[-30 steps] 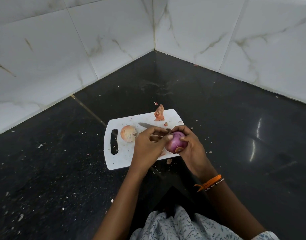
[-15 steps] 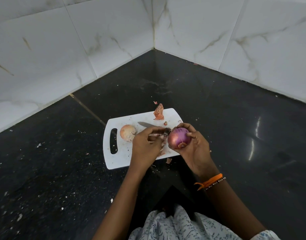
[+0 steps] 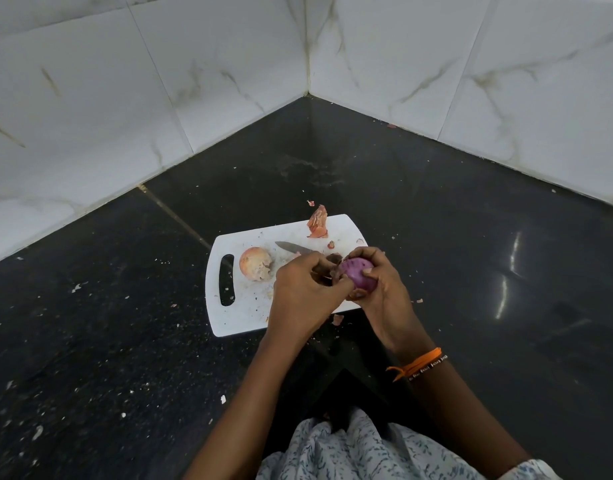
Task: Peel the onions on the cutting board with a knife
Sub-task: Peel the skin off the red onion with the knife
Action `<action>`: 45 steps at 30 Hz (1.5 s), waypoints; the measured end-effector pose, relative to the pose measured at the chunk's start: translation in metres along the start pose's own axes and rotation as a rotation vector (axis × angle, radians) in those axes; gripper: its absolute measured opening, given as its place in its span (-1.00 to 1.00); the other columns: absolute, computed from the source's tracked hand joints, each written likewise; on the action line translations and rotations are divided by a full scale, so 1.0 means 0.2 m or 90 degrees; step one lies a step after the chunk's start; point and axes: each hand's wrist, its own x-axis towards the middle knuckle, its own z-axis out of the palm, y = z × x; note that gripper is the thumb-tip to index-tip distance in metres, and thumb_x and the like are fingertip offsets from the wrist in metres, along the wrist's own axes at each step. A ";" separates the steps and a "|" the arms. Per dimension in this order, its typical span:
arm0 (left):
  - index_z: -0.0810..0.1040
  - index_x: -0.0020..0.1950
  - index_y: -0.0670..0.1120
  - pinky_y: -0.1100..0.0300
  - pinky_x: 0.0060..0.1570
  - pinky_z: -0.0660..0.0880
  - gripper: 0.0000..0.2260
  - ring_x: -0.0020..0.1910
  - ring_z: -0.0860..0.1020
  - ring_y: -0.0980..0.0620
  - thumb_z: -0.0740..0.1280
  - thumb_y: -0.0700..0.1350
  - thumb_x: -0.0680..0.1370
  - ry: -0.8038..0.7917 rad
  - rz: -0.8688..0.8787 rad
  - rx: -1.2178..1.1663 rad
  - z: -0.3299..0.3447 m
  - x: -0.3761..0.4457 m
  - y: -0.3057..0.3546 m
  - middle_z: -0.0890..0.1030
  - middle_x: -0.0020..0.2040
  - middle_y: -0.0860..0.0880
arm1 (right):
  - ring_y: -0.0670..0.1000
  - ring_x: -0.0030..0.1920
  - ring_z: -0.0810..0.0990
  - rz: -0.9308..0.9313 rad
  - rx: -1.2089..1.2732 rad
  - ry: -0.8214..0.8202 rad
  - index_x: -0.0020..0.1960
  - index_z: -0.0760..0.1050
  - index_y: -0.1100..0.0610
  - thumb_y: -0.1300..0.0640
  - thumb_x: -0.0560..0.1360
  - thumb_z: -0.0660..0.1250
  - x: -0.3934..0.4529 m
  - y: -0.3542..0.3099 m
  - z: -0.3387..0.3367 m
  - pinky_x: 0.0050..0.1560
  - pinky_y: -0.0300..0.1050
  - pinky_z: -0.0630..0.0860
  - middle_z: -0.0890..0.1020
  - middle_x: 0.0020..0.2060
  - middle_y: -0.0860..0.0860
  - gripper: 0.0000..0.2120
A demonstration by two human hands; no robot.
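Cutting board (image 3: 249, 317): white plastic, slotted handle at its left end, lying flat on the black stone table (image 3: 107, 341) in a corner of white marble-look wall tiles (image 3: 159, 81). No brand or print visible on it.

Purple onion (image 3: 358, 275): outer skin largely off, held above the right end of the board. The right hand (image 3: 381, 292) grips it, fingers curled over the top and thumb underneath. The left hand (image 3: 305, 292) touches its left side, fingertips pinched at a dark scrap of skin; how firmly it holds cannot be told.

Second onion (image 3: 256, 263): pale orange, papery skin partly loose, resting on the board just right of the handle slot, apart from both hands.

Knife (image 3: 293, 247): steel blade lying on the board, tip pointing left toward the second onion; handle hidden behind the left hand.

Peel pile (image 3: 318, 223): orange-brown skins at the far edge of the board. Small scraps and flakes lie scattered on the board and table.

Wrist bands (image 3: 419, 365): one orange thread and one dark band on the right wrist; the dark band carries pale lettering, too small to read.

Garment (image 3: 350, 452): light fabric with blue-grey print, at the near edge.
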 end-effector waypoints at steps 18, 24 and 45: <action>0.58 -0.21 0.07 0.33 -0.25 0.55 -0.89 -0.23 0.62 0.18 0.44 -0.14 0.38 -0.023 -0.015 -0.063 -0.03 -0.01 0.01 0.64 -0.25 0.10 | -0.04 -0.13 0.61 -0.027 0.007 -0.024 -0.08 0.51 0.07 0.18 0.31 0.14 0.02 0.06 -0.04 -0.22 -0.13 0.58 0.58 -0.09 0.04 -0.75; 0.58 -0.22 0.09 0.51 -0.33 0.45 -0.83 -0.21 0.56 0.35 0.40 -0.20 0.42 -0.001 0.010 -0.078 -0.05 -0.01 0.00 0.61 -0.28 0.17 | 0.01 -0.07 0.60 -0.027 0.014 -0.022 -0.04 0.48 0.08 0.19 0.34 0.13 0.02 0.07 -0.02 -0.09 -0.01 0.57 0.55 -0.02 0.11 -0.75; 0.57 -0.34 0.01 0.32 -0.31 0.50 -0.88 -0.32 0.57 0.20 0.42 -0.18 0.36 -0.007 -0.034 0.000 -0.04 0.00 -0.02 0.58 -0.40 0.10 | -0.09 -0.20 0.61 -0.004 -0.032 0.004 -0.05 0.47 0.08 0.30 0.49 0.09 0.02 0.09 -0.01 -0.22 -0.15 0.56 0.57 -0.10 0.02 -0.78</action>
